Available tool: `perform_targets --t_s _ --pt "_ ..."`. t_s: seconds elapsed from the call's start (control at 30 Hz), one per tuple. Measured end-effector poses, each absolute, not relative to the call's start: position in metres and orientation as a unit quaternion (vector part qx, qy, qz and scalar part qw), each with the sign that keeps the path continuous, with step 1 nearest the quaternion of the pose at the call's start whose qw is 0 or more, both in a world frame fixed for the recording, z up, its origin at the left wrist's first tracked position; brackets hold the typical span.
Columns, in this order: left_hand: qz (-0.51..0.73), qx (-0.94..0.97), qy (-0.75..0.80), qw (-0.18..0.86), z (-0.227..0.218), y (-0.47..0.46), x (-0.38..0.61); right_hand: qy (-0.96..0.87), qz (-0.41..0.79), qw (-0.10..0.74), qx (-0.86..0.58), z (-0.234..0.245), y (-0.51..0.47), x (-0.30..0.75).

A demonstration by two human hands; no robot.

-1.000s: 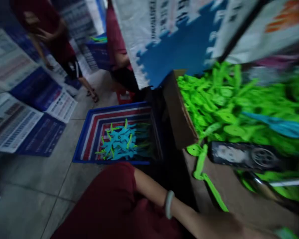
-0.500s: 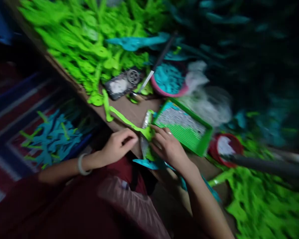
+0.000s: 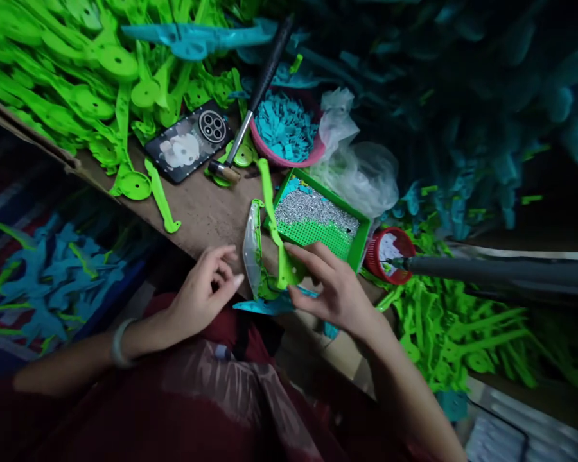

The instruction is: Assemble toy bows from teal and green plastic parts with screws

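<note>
My right hand [image 3: 334, 289] has its thumb and index finger at the lower end of a long lime-green plastic part [image 3: 273, 231], which stands out away from me. Beside that part, on its left, lies a clear plastic piece [image 3: 252, 247] on a green base. Under them a blue plastic part [image 3: 264, 306] pokes out at the table edge. My left hand [image 3: 209, 289] hovers left of these pieces, fingers apart and slightly curled, with nothing between them. A green tray [image 3: 363, 240] holding many small silvery pieces sits just beyond my right hand.
A hammer [image 3: 257, 96] leans on a pink bowl [image 3: 264, 151] of blue pieces, near a phone [image 3: 185, 144]. A red basket [image 3: 404, 240] stands right, with a dark tool [image 3: 486, 273] reaching over it. Green parts [image 3: 91, 99] heap up at left; more [image 3: 443, 333] lie at right.
The green part has swung from lying out toward the left to pointing away from me. My left hand's fingers have spread from a closed pinch. The camera view has shifted.
</note>
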State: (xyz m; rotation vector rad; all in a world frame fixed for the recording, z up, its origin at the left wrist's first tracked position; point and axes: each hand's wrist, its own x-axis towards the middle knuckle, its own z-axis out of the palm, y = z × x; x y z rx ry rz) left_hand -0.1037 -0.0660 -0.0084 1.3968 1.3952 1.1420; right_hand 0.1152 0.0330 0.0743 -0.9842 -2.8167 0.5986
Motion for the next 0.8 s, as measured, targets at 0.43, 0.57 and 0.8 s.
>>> perform_targets --t_s 0.43,0.57,0.8 --pt "0.206 0.708 0.521 0.430 -0.007 -0.077 -0.100 -0.893 0.220 0.058 -0.388 0.031 -0.023 0.122" --pt "0.266 0.699 0.471 0.467 -0.018 -0.084 -0.095 -0.909 0.192 0.023 -0.369 0.036 -0.023 0.120" --pt "0.269 0.760 0.426 0.411 -0.027 -0.090 -0.094 -0.926 0.144 -0.081 -0.340 0.045 -0.027 0.112"
